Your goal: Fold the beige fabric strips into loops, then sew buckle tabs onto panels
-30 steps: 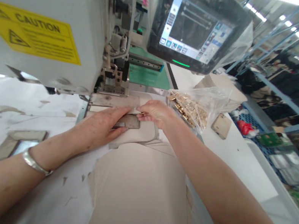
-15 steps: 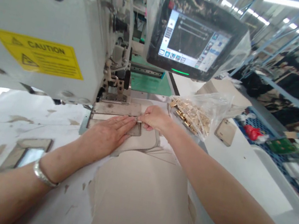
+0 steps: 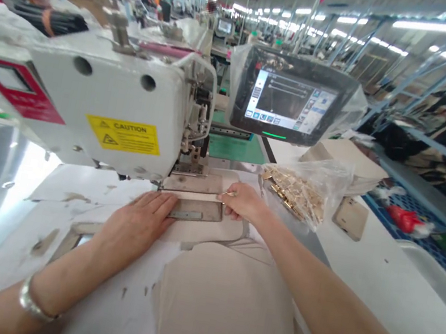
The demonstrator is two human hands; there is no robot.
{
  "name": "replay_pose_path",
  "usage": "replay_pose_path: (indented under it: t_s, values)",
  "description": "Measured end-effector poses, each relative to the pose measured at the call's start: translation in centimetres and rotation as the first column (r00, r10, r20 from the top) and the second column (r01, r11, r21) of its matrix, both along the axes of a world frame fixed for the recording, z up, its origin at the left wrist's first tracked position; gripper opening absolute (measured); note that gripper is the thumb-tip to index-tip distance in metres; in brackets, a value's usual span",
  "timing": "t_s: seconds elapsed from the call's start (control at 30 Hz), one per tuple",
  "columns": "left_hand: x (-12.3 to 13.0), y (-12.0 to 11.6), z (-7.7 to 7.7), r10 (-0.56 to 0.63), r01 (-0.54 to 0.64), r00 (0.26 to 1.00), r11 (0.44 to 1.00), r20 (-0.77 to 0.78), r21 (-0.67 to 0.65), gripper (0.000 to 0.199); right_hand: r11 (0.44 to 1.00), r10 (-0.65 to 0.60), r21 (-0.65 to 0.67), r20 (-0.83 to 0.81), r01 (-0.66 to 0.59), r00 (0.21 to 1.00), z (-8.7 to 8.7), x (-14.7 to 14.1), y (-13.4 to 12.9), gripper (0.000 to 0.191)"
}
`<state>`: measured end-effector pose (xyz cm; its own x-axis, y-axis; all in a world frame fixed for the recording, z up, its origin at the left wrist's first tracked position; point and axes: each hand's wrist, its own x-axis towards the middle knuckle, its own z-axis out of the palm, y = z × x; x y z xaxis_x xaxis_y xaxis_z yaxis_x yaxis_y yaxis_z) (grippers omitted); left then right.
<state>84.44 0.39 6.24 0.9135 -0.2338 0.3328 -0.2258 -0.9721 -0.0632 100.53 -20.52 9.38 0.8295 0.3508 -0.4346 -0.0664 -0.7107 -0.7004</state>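
My left hand (image 3: 142, 219) lies flat, fingers stretched out, at the left end of a metal frame (image 3: 180, 214) with a rectangular opening. The frame rests on a beige piece with a rounded corner (image 3: 231, 230). Along the frame's far side runs a narrow pale strip (image 3: 194, 195). At the strip's right end, my right hand (image 3: 242, 202) is closed in a pinch. Something thin and light shows by its fingertips, too small to name. The needle area of a sewing machine (image 3: 138, 109) stands just beyond the frame.
A stack of beige pieces (image 3: 228, 306) lies nearest me. To the right are a plastic bag of gold-coloured metal parts (image 3: 296, 191), a phone (image 3: 350, 217) and another beige stack (image 3: 351, 158). A control screen (image 3: 290, 101) stands behind. A second frame (image 3: 62, 245) lies left.
My left hand has slid left along the frame, uncovering its opening and more of the strip. My right hand stays pinched at the right end. The camera view has tilted up.
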Motion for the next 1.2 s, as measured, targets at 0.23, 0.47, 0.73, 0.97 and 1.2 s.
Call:
replay_pose_path:
  t_s: [0.23,0.47,0.73,0.97,1.2]
  values:
    - [-0.6,-1.2,1.6,0.158,-0.152,0.983,0.986,-0.093,0.069,0.037,1.0,0.009,0.021,0.025,-0.009,1.0,0.5,-0.6,-0.1,0.016]
    - [-0.5,-1.4,2.5,0.221,-0.211,0.959,0.975,-0.179,0.074,0.038,1.0,0.005,-0.001,-0.088,-0.005,0.996,1.4,-0.3,0.4,0.022]
    - [-0.4,-1.2,2.5,0.201,-0.188,0.964,0.978,-0.177,0.087,0.036,1.0,-0.021,0.013,-0.095,0.022,0.995,1.5,-0.4,0.3,0.022]
    - [-1.2,1.2,2.4,0.205,-0.203,0.955,0.979,-0.214,0.032,0.043,1.0,0.013,0.011,-0.137,-0.012,0.99,2.1,-1.0,2.2,0.028]
    - [-2.9,4.4,2.2,0.233,-0.256,0.946,0.964,-0.226,-0.078,0.057,0.997,0.079,0.005,-0.199,-0.079,0.977,1.7,-1.6,4.9,0.026]
